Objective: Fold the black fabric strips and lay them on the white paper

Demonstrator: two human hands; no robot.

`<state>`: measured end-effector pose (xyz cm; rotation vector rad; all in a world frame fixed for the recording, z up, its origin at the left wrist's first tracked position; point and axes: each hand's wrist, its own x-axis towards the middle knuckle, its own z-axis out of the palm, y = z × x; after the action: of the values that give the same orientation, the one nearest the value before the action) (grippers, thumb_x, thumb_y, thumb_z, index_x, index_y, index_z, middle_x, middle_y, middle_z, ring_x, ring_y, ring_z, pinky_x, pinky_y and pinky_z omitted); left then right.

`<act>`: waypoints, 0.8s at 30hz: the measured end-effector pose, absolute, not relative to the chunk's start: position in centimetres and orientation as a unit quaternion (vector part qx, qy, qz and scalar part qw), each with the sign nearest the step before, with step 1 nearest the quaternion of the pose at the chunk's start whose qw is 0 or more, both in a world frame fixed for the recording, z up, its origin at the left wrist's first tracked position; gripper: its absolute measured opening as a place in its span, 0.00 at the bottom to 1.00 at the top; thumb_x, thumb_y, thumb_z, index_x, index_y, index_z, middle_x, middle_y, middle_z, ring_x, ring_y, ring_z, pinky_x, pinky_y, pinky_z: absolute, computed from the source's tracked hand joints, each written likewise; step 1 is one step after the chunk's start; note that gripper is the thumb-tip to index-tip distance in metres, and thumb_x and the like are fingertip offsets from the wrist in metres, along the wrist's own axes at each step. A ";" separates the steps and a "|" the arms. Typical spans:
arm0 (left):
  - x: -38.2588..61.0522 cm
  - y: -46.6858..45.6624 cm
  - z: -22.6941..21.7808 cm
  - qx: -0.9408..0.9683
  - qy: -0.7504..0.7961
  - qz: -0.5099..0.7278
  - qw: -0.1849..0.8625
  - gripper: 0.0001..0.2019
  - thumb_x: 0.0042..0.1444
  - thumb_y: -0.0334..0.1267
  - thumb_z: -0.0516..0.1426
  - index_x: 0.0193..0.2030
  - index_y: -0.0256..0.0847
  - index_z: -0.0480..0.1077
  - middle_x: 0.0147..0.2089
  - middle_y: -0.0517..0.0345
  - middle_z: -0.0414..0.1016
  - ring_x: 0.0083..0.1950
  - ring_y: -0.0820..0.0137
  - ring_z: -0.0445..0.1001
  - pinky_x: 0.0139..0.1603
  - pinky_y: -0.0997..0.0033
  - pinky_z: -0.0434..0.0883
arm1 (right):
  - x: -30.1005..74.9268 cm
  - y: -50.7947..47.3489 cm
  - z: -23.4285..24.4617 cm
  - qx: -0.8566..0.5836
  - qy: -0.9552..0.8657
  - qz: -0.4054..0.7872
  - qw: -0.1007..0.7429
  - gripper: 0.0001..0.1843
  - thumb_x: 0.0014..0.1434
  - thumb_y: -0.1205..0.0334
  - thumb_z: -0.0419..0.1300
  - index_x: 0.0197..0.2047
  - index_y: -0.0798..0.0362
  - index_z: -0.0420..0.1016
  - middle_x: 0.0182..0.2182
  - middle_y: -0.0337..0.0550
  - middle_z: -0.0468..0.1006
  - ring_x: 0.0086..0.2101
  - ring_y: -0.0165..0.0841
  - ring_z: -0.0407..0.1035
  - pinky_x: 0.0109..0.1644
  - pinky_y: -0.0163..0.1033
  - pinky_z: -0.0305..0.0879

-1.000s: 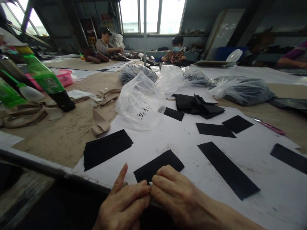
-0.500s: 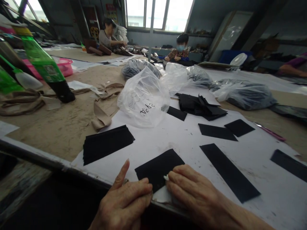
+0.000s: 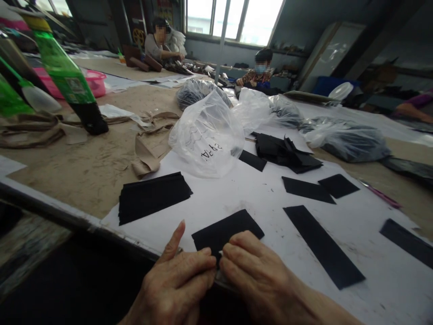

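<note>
A flat black rectangular piece (image 3: 227,229) lies on white paper at the table's near edge. My left hand (image 3: 179,280) rests on its near left corner, thumb raised and apart, fingers stretched out together. From the right, my right hand (image 3: 257,271) bears on the same piece with its fingers curled closed. A tiny white tip pokes out at those fingertips; what it belongs to is hidden. The fingertips of both hands are close together. To the left lies a stack of black pieces (image 3: 154,197), and a long black strip (image 3: 324,246) is on the right.
Beyond are a clear plastic bag (image 3: 206,135), a heap of black pieces (image 3: 284,152) and pink-handled scissors (image 3: 382,195). A green bottle (image 3: 69,76) and a pink basin (image 3: 96,83) stand at left. Two people sit across the table; another person's arm shows at far right.
My right hand has slid left along the black piece, closing the gap to my left hand. My left hand stays nearly in place. The view has shifted slightly.
</note>
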<state>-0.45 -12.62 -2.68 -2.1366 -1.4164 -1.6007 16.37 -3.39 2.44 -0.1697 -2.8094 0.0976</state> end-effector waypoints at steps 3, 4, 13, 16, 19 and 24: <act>-0.5 -12.7 -2.7 -0.709 -0.472 -0.521 0.056 0.14 0.57 0.27 0.47 0.39 0.39 0.73 0.37 0.58 0.77 0.36 0.77 0.75 0.65 0.54 0.52 | 16.2 -3.5 2.4 -0.064 -0.982 0.083 0.154 0.15 0.61 0.76 0.44 0.28 0.55 0.65 0.27 0.44 0.68 0.30 0.31 0.61 0.34 0.37 0.62; -0.5 -12.7 -2.7 -0.709 -0.472 -0.520 0.059 0.15 0.58 0.28 0.46 0.39 0.38 0.73 0.37 0.58 0.77 0.36 0.77 0.75 0.65 0.54 0.52 | 16.4 -3.5 2.4 -0.068 -0.981 0.087 0.158 0.15 0.61 0.76 0.43 0.29 0.55 0.66 0.28 0.44 0.68 0.30 0.31 0.61 0.34 0.38 0.62; -0.6 -12.9 -2.8 -0.712 -0.482 -0.507 0.057 0.17 0.52 0.22 0.46 0.40 0.38 0.73 0.39 0.54 0.72 0.42 0.74 0.73 0.63 0.48 0.55 | 15.4 -3.8 2.1 -0.037 -0.974 0.150 0.168 0.18 0.61 0.75 0.38 0.30 0.56 0.66 0.27 0.46 0.67 0.28 0.34 0.58 0.32 0.41 0.59; -0.8 -13.1 -2.8 -0.715 -0.486 -0.498 0.065 0.18 0.50 0.20 0.47 0.41 0.37 0.73 0.41 0.52 0.67 0.44 0.73 0.72 0.62 0.47 0.57 | 16.0 -3.5 2.8 -0.045 -0.982 0.124 0.138 0.17 0.60 0.76 0.39 0.31 0.57 0.66 0.28 0.47 0.67 0.30 0.35 0.58 0.34 0.41 0.59; -0.8 -13.2 -2.9 -0.717 -0.484 -0.497 0.070 0.17 0.50 0.21 0.47 0.40 0.37 0.73 0.42 0.52 0.65 0.43 0.73 0.72 0.61 0.48 0.58 | 16.2 -3.3 3.1 -0.041 -0.985 0.113 0.121 0.15 0.58 0.77 0.41 0.29 0.55 0.65 0.27 0.45 0.66 0.29 0.34 0.58 0.33 0.40 0.58; -0.7 -13.3 -2.9 -0.709 -0.494 -0.499 0.066 0.17 0.52 0.22 0.47 0.41 0.37 0.72 0.41 0.53 0.66 0.44 0.73 0.72 0.62 0.48 0.57 | 14.7 -3.9 2.4 -0.107 -0.962 0.170 0.185 0.15 0.59 0.77 0.43 0.27 0.55 0.63 0.26 0.43 0.65 0.28 0.32 0.56 0.31 0.37 0.56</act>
<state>-0.69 -13.29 -2.92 -2.1377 -1.4898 -1.5055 14.67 -3.87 2.37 -0.3015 -2.7104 0.4790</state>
